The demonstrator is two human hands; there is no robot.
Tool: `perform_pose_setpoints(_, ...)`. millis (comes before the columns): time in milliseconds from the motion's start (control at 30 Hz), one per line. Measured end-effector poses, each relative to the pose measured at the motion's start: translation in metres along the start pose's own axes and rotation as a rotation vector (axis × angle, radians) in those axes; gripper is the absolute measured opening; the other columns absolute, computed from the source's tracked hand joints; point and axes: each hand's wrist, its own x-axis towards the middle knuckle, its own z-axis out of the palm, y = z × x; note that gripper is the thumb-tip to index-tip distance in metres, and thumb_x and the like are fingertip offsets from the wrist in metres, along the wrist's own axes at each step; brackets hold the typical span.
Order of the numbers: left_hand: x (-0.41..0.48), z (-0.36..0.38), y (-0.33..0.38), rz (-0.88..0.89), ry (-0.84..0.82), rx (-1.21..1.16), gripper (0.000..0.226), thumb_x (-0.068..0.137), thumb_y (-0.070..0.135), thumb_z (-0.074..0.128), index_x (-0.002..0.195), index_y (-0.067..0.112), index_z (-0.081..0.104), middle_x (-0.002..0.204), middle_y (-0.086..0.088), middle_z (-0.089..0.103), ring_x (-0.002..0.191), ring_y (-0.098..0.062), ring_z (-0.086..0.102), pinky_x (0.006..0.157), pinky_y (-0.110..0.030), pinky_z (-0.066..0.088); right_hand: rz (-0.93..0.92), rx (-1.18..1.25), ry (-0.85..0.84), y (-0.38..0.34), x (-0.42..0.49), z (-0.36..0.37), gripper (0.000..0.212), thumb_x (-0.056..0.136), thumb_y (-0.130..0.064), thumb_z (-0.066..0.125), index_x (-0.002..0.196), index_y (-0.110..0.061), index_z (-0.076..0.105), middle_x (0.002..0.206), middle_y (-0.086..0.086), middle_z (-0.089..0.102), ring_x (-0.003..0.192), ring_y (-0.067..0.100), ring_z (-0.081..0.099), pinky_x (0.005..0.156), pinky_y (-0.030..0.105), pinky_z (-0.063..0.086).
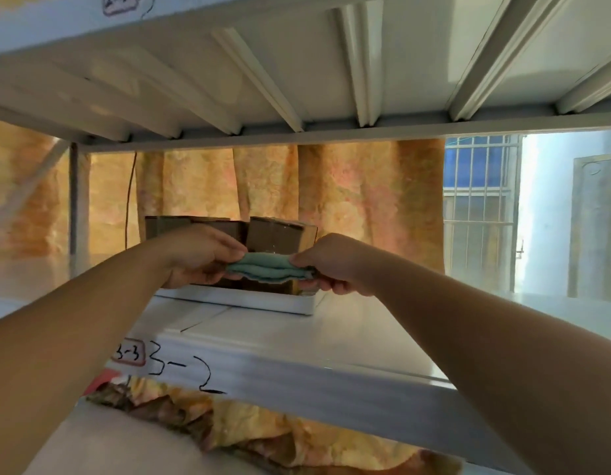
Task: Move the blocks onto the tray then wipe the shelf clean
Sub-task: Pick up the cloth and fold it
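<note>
On the white shelf [297, 341] sits one white tray [263, 303], near the back edge. Brown blocks [273, 234] stand on the tray, close together. At least two can be seen, one to the left and one to the right, but hands hide part of them, so the full count cannot be told.

Two hands are up in front of the tray. One green cloth [268, 267] is stretched between them. It is folded into layers, and its long side runs left to right, flat like the shelf. It hangs in the air just in front of the blocks, above the tray's front edge, and does not touch the shelf.

The left hand [198, 257] pinches the left end of the cloth with its fingers. The right hand [335, 264] pinches the right end.

Behind the tray hangs an orange curtain [331, 193]. To the right of the tray, past the shelf, is a window with bars [479, 207].
</note>
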Motion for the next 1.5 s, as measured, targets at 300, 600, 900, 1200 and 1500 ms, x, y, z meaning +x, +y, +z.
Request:
perform_pose_setpoints(300, 0.014, -0.015, -0.033, 0.223, 0.226, 0.351, 0.012, 0.085, 0.017, 0.067, 0.096, 0.014, 0.071, 0.088, -0.001, 0.064, 0.085, -0.016, 0.057, 0.067, -0.023, 0.042, -0.071, -0.307, 0.093, 0.000, 0.020, 0.018, 0.029, 0.085, -0.013, 0.065, 0.107, 0.006, 0.067, 0.092, 0.015, 0.069, 0.071, 0.016, 0.058, 0.071, 0.025, 0.052)
perform_pose_setpoints(600, 0.022, -0.013, -0.040, 0.218, 0.265, 0.502, 0.006, 0.082, 0.020, 0.070, 0.085, 0.016, 0.066, 0.083, 0.006, 0.059, 0.086, -0.016, 0.055, 0.064, -0.024, 0.040, -0.203, -0.500, 0.184, 0.005, 0.022, 0.031, 0.023, 0.087, -0.016, 0.053, 0.096, -0.003, 0.070, 0.096, 0.012, 0.071, 0.087, 0.026, 0.066, 0.075, 0.034, 0.055)
perform_pose_setpoints(900, 0.016, -0.005, -0.050, 0.509, 0.341, 0.682, 0.021, 0.087, 0.011, 0.059, 0.099, 0.023, 0.071, 0.097, 0.007, 0.057, 0.091, -0.011, 0.054, 0.077, -0.024, 0.037, -0.420, -0.763, 0.105, 0.004, 0.014, 0.034, 0.031, 0.095, -0.018, 0.048, 0.119, -0.023, 0.068, 0.123, -0.008, 0.065, 0.111, 0.013, 0.057, 0.086, 0.016, 0.039)
perform_pose_setpoints(1200, 0.009, -0.008, -0.050, 0.502, 0.227, 0.826, 0.028, 0.090, 0.009, 0.048, 0.091, 0.026, 0.071, 0.098, 0.014, 0.056, 0.086, -0.012, 0.059, 0.061, -0.017, 0.037, -0.439, -0.956, 0.023, -0.002, 0.006, 0.034, 0.059, 0.087, 0.006, 0.030, 0.123, -0.025, 0.065, 0.123, -0.001, 0.065, 0.108, 0.021, 0.056, 0.093, 0.034, 0.048)
perform_pose_setpoints(1500, 0.004, -0.011, -0.052, 0.535, 0.132, 0.919, 0.023, 0.088, 0.017, 0.048, 0.088, 0.028, 0.068, 0.091, 0.016, 0.053, 0.081, -0.009, 0.054, 0.059, -0.023, 0.037, -0.370, -0.987, 0.023, -0.001, 0.000, 0.036, 0.057, 0.091, 0.003, 0.030, 0.126, -0.027, 0.063, 0.115, -0.003, 0.068, 0.091, 0.017, 0.056, 0.075, 0.025, 0.044)
